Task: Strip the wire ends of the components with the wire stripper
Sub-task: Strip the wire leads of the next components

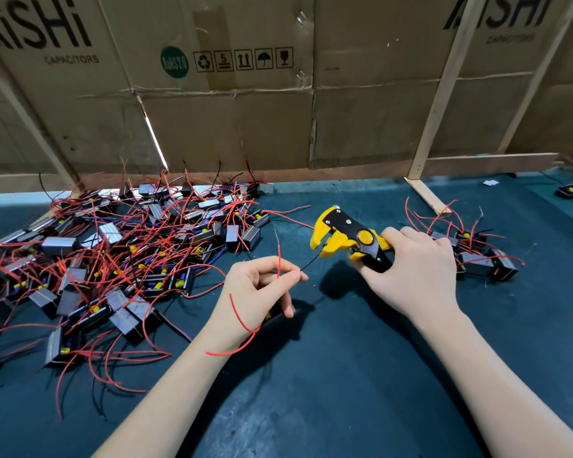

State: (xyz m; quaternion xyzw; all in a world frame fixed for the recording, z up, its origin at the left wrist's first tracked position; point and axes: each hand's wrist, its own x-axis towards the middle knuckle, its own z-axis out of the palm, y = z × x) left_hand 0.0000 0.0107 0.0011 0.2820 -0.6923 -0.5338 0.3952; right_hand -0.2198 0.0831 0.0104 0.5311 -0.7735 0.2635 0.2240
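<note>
A dark teal tabletop ran across the scene. Along its far edge stood a wall of flattened cardboard boxes printed with capacitor branding and a green sticker, braced by pale wooden battens. Small white scraps lay far right.

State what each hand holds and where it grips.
The right hand grips the yellow-and-black wire stripper by its handles. The left hand pinches a thin black wire near its end.

My right hand grips a yellow-and-black stripper; red wires tangle left of my left hand on a teal mat.
</note>
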